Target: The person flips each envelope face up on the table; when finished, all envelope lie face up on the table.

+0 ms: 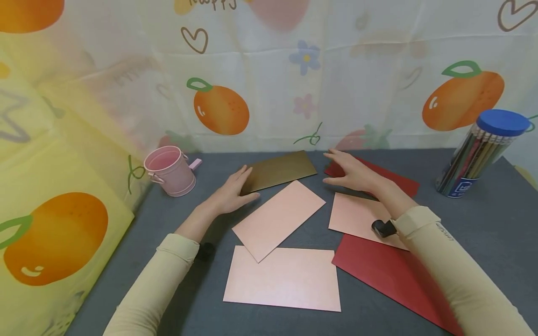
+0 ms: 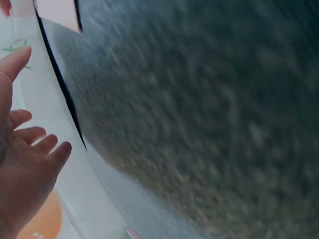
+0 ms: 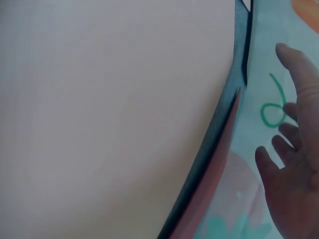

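Observation:
My left hand (image 1: 229, 192), fingers extended and thumb apart, is at the left end of a gold-brown paper rectangle (image 1: 287, 169), its fingertips overlapping that edge in the head view. Toward the back right my right hand (image 1: 355, 172) reaches over a red paper rectangle (image 1: 392, 175), fingers spread, covering part of it. Neither hand grips anything; the wrist views show the left hand (image 2: 30, 164) and right hand (image 3: 296, 169) with loose fingers. A pink rectangle (image 1: 279, 219) lies slantwise between them, its lower corner over another pink one (image 1: 283, 282). Under the right forearm lies a third pink rectangle (image 1: 353, 215), overlapping a larger red one (image 1: 386, 270).
A small pink bucket (image 1: 170, 172) stands at the back left of the dark grey table (image 1: 126, 280). At the back right is a clear, blue-lidded tub of pencils (image 1: 475, 154). A fruit-printed cloth (image 1: 269, 84) hangs along the back edge and left side.

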A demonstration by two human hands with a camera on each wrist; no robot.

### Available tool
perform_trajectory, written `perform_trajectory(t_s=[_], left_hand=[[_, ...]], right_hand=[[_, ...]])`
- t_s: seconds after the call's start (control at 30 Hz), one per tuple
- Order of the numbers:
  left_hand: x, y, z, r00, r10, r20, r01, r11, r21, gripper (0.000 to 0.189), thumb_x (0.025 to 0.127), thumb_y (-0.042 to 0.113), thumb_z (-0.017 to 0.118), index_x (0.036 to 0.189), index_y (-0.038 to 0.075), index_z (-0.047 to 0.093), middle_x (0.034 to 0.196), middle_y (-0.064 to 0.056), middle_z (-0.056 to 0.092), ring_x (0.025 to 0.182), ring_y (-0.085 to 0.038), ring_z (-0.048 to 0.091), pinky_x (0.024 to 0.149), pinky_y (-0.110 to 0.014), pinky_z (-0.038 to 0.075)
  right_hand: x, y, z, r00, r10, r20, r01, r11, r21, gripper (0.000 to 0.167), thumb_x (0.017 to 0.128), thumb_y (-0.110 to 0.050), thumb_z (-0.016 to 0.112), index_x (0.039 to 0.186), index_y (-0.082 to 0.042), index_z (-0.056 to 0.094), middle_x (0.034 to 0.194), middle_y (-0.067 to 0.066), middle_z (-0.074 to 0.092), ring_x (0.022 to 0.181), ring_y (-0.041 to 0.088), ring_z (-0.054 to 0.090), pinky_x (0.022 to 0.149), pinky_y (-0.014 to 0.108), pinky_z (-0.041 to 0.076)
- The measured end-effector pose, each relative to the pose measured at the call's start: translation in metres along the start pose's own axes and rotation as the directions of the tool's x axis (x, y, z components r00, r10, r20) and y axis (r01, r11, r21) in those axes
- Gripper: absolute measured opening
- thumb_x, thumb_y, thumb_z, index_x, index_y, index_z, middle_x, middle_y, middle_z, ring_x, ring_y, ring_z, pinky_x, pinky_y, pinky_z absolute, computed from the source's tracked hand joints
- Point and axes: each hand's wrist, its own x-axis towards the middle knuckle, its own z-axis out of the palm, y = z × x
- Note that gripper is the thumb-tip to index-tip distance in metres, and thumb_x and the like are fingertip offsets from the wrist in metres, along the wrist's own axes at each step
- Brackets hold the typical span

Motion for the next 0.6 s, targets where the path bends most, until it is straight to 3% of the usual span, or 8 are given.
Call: perform_trajectory(t_s=[0.23, 0.6], left_hand=[[0.001, -0.010, -0.003, 0.999, 0.035, 0.019, -0.036, 0.999, 0.017, 0.081, 0.096, 0.038, 0.062, 0.154, -0.001, 0.021, 0.159, -0.020, 0.017, 0.145, -0.039, 0.016, 0.115, -0.054, 0.016], [0.002, -0.021, -0.003, 0.999, -0.004, 0.036, 0.003, 0.999, 0.034, 0.077, 0.097, 0.037, 0.060, 0.153, -0.001, 0.023, 0.159, -0.021, 0.018, 0.145, -0.039, 0.017, 0.116, -0.052, 0.016]], right_hand=[[0.015, -0.001, 0.009, 0.998, 0.020, 0.065, -0.022, 1.000, 0.015, 0.075, 0.092, -0.030, 0.069, 0.151, -0.001, 0.032, 0.159, 0.022, 0.015, 0.145, 0.040, 0.015, 0.111, 0.061, 0.019], [0.035, -0.005, 0.019, 0.990, 0.051, 0.130, -0.052, 0.999, -0.002, 0.073, 0.094, -0.028, 0.067, 0.151, -0.002, 0.031, 0.158, 0.022, 0.019, 0.145, 0.040, 0.018, 0.113, 0.057, 0.021]])
